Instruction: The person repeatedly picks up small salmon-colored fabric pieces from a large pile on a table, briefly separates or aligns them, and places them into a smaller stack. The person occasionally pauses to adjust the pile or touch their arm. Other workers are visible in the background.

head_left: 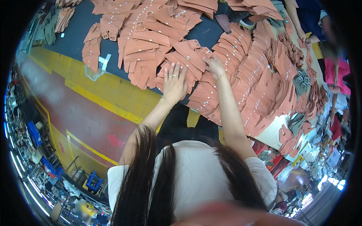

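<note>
My left hand [174, 85] lies flat with its fingers spread on overlapping salmon-coloured fabric pieces [171, 61] near the table's front edge. A ring is on one of its fingers. My right hand [216, 66] is closed in a pinch at the edge of a salmon fabric piece that carries a fabric-covered buckle [204, 52]. Just left of this buckle is a second covered buckle [194, 44] on another piece. Small white stickers dot many of the pieces. What lies under my right fingertips is partly hidden.
Long fanned rows of salmon pieces [256, 75] fill the table's right side. Grey-green pieces [48, 30] lie far left. A clear plastic bag [92, 74] hangs over the dark table's [75, 35] front edge. Another person's arm [296, 22] reaches in at the far right.
</note>
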The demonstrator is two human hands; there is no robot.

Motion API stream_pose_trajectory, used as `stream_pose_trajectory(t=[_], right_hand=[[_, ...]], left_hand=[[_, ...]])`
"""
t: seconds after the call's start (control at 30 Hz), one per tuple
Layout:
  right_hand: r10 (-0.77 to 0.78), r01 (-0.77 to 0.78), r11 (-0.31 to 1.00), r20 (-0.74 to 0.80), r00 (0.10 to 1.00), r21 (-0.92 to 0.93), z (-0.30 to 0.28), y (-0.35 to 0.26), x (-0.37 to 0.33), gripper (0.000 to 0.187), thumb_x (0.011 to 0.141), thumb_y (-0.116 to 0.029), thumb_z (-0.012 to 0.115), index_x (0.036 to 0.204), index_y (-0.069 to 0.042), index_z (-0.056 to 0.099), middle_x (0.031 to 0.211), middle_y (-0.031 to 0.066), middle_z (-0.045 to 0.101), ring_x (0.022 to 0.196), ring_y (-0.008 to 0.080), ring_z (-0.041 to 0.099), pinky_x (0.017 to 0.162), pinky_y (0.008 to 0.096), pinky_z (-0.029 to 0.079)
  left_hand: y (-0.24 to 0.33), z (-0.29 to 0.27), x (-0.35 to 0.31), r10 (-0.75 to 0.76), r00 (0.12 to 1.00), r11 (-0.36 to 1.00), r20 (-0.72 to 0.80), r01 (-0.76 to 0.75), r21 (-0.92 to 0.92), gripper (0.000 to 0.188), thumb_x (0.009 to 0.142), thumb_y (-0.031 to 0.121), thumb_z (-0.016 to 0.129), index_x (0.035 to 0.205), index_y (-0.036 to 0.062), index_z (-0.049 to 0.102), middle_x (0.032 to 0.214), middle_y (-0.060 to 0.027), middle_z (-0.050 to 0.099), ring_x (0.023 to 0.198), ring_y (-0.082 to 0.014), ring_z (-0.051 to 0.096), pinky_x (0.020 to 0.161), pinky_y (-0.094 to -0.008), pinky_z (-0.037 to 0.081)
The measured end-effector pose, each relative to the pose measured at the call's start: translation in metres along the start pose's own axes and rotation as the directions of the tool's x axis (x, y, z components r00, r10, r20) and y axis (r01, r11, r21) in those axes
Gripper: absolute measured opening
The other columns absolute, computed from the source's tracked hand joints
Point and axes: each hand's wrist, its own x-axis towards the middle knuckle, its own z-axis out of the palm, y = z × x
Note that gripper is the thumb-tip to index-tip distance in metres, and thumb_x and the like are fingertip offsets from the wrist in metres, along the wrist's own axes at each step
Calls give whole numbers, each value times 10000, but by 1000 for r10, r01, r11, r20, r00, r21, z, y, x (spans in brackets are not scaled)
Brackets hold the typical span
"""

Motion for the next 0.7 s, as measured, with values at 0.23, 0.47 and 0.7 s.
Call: stream_pose_trajectory(t=[0.23,0.47,0.7], right_hand=[[-185,75,844,-157,970,-531,5,-10,-19,623,775,-221,740,1263,7,428,703,123,653,685,188,670,601,310,518],[-397,205,677,-117,910,-706,-9,-5,-82,504,813,-323,668,1221,-69,514,768,184,664,772,304,667,714,392,512],[-355,162,642,-104,929,-749,-60,64,-168,278,853,-232,619,1069,-57,618,897,183,682,801,324,658,724,381,513]], left_hand=[[21,-13,35,87,988,996,-130,-87,3,486,847,176,555,1307,40,473,1430,-207,340,1352,-373,286,1093,-552,212],[3,23,84,182,983,966,-23,-174,192,553,918,405,473,1407,157,400,1504,-146,269,1396,-338,225,1109,-564,158],[-10,40,82,180,983,949,41,-185,257,582,933,472,436,1432,180,366,1520,-150,232,1403,-324,215,1119,-556,128]])
